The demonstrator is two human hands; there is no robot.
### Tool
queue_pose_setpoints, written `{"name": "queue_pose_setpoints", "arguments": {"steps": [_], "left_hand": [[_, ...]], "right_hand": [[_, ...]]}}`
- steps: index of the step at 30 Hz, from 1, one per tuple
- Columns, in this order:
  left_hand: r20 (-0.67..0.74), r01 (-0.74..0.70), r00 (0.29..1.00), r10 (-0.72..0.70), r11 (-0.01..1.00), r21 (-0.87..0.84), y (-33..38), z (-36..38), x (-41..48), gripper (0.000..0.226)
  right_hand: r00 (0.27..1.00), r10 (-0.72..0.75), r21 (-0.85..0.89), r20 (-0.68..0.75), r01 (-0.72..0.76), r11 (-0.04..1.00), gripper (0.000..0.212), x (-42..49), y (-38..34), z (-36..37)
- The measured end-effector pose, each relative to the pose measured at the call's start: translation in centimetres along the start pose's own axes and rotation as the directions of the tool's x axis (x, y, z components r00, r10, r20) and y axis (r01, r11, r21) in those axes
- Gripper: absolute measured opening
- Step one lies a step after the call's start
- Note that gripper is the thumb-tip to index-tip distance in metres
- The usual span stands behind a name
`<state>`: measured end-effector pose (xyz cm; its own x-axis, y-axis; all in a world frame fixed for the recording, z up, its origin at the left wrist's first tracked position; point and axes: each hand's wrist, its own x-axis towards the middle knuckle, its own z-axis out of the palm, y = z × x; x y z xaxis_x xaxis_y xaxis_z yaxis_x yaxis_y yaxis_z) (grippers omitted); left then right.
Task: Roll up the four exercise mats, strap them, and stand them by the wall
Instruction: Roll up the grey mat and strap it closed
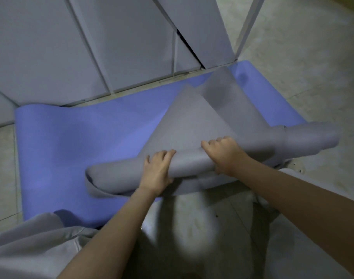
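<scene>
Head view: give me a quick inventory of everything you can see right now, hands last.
grey mat: one, grey, partly and unevenly rolled, lying across the blue mat, loose end towards the panels
blue mat: one, blue-violet, flat on the floor under the grey mat
panels: several, grey, standing along the blue mat's far edge
post: one, white, upper right beside the panels
floor: pale tiles, around the mats
garment: one, grey, lower left, worn by the person
left hand: one, grips the grey mat's roll near its middle
right hand: one, grips the roll just right of the left hand
</scene>
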<state>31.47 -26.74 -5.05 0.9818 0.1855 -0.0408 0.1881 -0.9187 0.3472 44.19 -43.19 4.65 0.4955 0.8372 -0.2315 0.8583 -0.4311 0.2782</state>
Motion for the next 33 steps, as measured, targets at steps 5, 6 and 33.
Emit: {"name": "queue_pose_setpoints", "arguments": {"steps": [5, 6, 33], "left_hand": [[-0.328, -0.102, 0.928, 0.177, 0.967, 0.233, -2.1, -5.6, 4.3, 0.084], [-0.373, -0.106, 0.904, 0.207, 0.956, 0.274, -2.4, -6.8, 4.9, 0.079], [0.354, 0.313, 0.913, -0.204, 0.906, -0.284, -5.9, 0.3, -2.1, 0.037]], "right_hand": [[0.963, 0.171, 0.079, -0.209, -0.157, 0.984, 0.076, 1.5, 0.0, -0.9], [0.949, 0.218, 0.1, -0.23, -0.2, 0.975, 0.077, 1.8, 0.0, -1.4], [0.942, -0.171, -0.039, -0.287, 0.167, 0.985, 0.029, 2.0, -3.2, 5.4]]}}
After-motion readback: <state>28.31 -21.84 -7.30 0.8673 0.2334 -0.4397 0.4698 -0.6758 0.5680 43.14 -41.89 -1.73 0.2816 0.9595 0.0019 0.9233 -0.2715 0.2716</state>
